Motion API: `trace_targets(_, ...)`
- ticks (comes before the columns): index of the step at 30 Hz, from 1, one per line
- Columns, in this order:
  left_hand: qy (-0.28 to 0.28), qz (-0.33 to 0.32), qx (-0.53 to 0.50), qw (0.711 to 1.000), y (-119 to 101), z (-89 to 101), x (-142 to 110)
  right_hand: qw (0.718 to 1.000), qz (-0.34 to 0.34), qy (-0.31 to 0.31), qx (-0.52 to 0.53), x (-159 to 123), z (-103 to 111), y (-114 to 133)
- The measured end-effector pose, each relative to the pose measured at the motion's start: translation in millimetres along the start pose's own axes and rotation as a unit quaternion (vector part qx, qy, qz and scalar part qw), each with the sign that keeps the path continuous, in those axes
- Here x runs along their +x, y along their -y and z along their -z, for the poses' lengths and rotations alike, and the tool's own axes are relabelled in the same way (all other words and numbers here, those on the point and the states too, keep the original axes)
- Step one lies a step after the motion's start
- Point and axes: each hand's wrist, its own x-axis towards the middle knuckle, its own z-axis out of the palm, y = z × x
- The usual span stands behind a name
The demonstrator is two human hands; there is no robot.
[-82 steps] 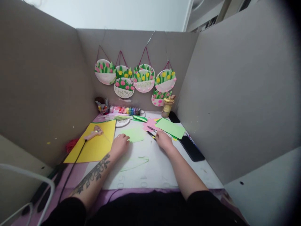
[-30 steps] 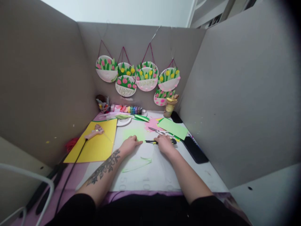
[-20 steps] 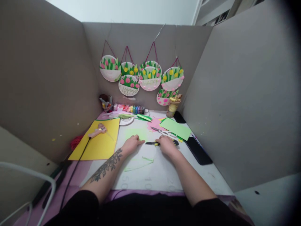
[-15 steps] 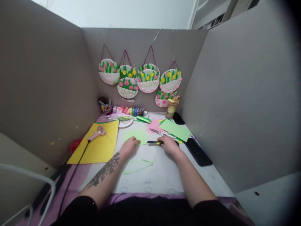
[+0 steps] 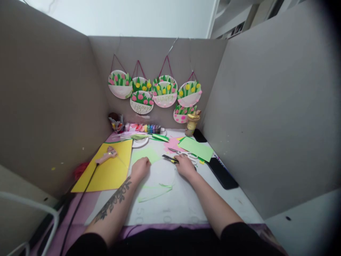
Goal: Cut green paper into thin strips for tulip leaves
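My left hand (image 5: 140,167) rests with curled fingers on the near edge of a light green paper piece (image 5: 145,155) lying on the white cutting mat (image 5: 170,202). My right hand (image 5: 185,165) is closed on a black and yellow craft knife (image 5: 170,159), whose tip points left toward the green paper. White-handled scissors (image 5: 186,154) lie just behind the right hand. Thin green paper offcuts (image 5: 154,191) lie on the mat nearer to me, between my forearms.
A yellow sheet (image 5: 106,170) with a pink glue gun (image 5: 106,155) and its black cord lies at left. A green sheet (image 5: 195,148), pink paper, a dark phone-like slab (image 5: 222,177), paint pots (image 5: 149,127) and a jar stand behind. Cardboard walls with hanging paper-plate crafts (image 5: 160,93) enclose the table.
My left hand has drawn back from lying stretched over the green paper to its near edge, fingers curled. The knife in my right hand has turned from level to pointing up-left.
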Motion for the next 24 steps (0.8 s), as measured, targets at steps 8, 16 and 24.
trace_targets(8, 0.004, 0.009, -0.025, 1.000, 5, 2.3, 0, 0.994, 0.089, 0.029, 0.060, -13, -1, 26)
trace_targets(16, 0.004, -0.042, -0.037, 0.998, 0, 1.1, -1, 1.000, 0.009, -0.001, -0.024, 15, -4, 1)
trace_targets(24, 0.001, -0.076, -0.051, 0.996, 8, -8.0, 2, 0.996, 0.058, 0.016, -0.058, 22, -8, 2)
